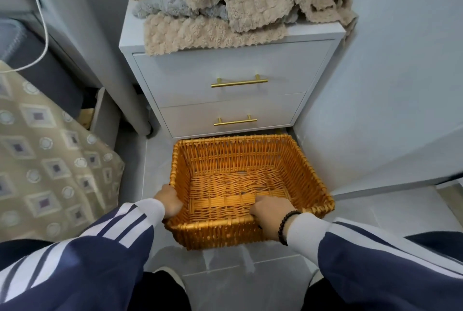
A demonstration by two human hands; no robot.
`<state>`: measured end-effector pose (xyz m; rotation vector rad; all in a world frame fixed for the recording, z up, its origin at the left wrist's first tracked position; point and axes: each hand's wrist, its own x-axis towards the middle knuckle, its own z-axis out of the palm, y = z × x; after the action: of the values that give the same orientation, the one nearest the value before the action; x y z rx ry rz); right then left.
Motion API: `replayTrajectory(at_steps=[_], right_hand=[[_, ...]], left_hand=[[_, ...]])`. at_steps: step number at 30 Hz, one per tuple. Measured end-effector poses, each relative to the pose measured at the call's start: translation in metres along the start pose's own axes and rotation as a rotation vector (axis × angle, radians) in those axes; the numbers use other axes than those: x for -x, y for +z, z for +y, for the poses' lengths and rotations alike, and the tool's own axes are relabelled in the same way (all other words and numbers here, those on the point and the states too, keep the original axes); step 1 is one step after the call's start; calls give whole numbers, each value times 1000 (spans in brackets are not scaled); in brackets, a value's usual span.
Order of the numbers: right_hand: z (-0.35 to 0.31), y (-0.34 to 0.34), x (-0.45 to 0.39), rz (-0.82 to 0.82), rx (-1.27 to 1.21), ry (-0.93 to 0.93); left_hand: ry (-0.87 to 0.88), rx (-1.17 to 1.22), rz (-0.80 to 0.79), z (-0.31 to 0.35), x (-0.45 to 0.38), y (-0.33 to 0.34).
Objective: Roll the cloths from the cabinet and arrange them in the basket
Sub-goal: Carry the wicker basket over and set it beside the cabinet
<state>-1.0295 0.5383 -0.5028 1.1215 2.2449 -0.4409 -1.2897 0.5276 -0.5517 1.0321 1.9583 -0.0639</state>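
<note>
Both hands, left hand (169,201) and right hand (271,213), grip the wicker basket's (250,158) near rim, below the cloths (235,2) piled atop the cabinet (233,65).

There is a single view, from a wide-angle camera worn on the person's head, looking forward and steeply down. Straight lines bow toward the edges of the picture. It sits close above the two striped navy-and-white sleeves (105,243), which enter from the bottom corners. The orange woven wicker basket (313,185) lies near, at centre, and the white two-drawer cabinet with brass handles (233,65) stands farther off, at the top
</note>
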Motion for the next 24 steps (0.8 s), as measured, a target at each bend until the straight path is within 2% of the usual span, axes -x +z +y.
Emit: replayTrajectory(at_steps=[5,11,15,19,24], right_hand=[[-12,29,-13,-137,-6,-21],[-27,64,-27,-172,6,-37],[-33,77,-31,-154,-12,-19],[-29,73,-32,-224,-78,-5],[-24,53,-24,-251,-129,20]], left_hand=[[-101,-88,-15,-4,-1,19],[-175,-120,-32,-12,-12,31],[-137,-270,-63,-13,-11,29],[-57,-376,-62,-10,-6,23],[25,-521,16,6,15,19]])
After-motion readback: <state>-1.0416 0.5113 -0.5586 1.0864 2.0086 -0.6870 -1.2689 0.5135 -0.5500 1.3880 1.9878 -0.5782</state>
